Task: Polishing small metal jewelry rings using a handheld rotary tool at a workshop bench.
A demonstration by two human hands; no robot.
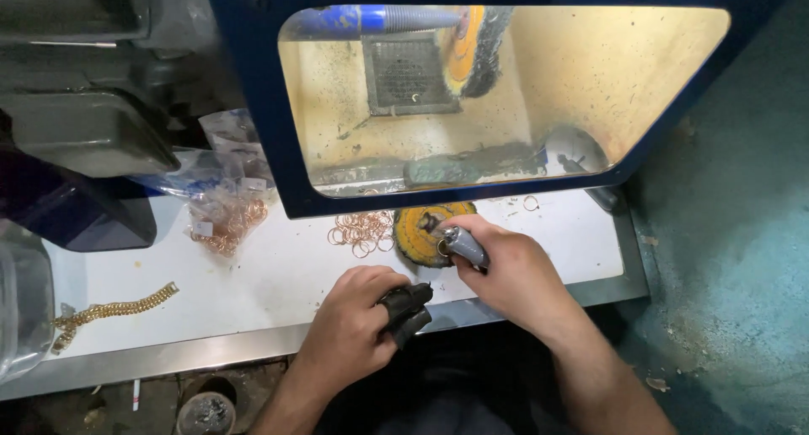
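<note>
Both hands sit low over the front edge of the white tabletop (278, 275). My right hand (506, 275) is clenched around a small grey tool (463, 245), its tip pressed toward a gold ring (443, 248) pinched at the fingertips, right in front of the yellow buffing wheel (425, 233) lying flat on the tabletop. My left hand (358, 325) is curled loosely, with black finger guards (407, 308) on two fingers; I cannot tell whether it grips anything. The two hands are near each other but not touching.

Just left of the wheel lies a loose pile of thin gold rings (362, 231). Further left is a clear plastic bag (223, 220) holding more rings, and near the left end a gold chain bracelet (114, 310) lies stretched out. One single ring (531, 203) rests apart on the right, near the blue polishing hood (278, 131), behind whose window a mounted brush wheel (476, 47) shows.
</note>
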